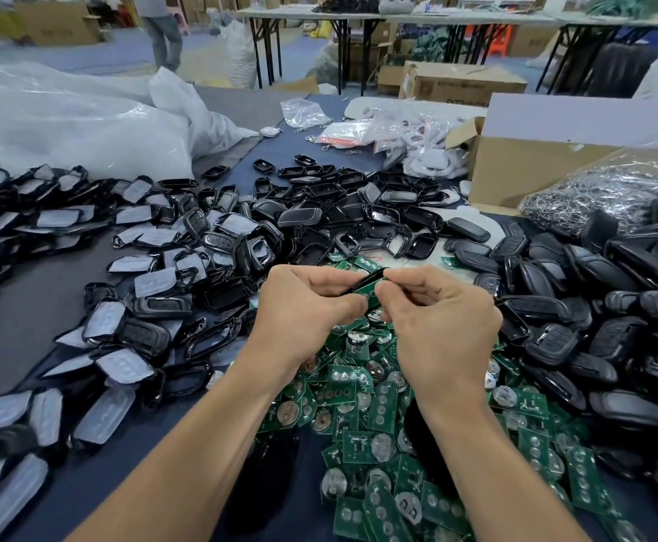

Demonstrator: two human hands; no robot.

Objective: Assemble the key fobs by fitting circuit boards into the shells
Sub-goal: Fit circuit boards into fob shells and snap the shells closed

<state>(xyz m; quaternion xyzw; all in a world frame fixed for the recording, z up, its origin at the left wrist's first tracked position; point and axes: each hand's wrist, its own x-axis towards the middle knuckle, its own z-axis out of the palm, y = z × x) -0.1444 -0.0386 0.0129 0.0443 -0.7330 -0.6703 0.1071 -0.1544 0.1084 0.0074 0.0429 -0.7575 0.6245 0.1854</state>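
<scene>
Both hands meet above the pile of green circuit boards (362,416). My left hand (304,311) grips a black key fob shell (366,278) by its left end, fingers curled round it. My right hand (437,314) pinches the other end together with a green circuit board (372,297) that lies against the shell's underside. Most of the shell and board is hidden by my fingers. Loose black shells (343,224) lie heaped just beyond my hands.
Shells with white button pads (96,307) spread across the left of the dark table. Closed black fobs (609,307) are piled on the right. A cardboard box (523,166), a bag of metal rings (601,189) and large white plastic bags (77,123) stand at the back.
</scene>
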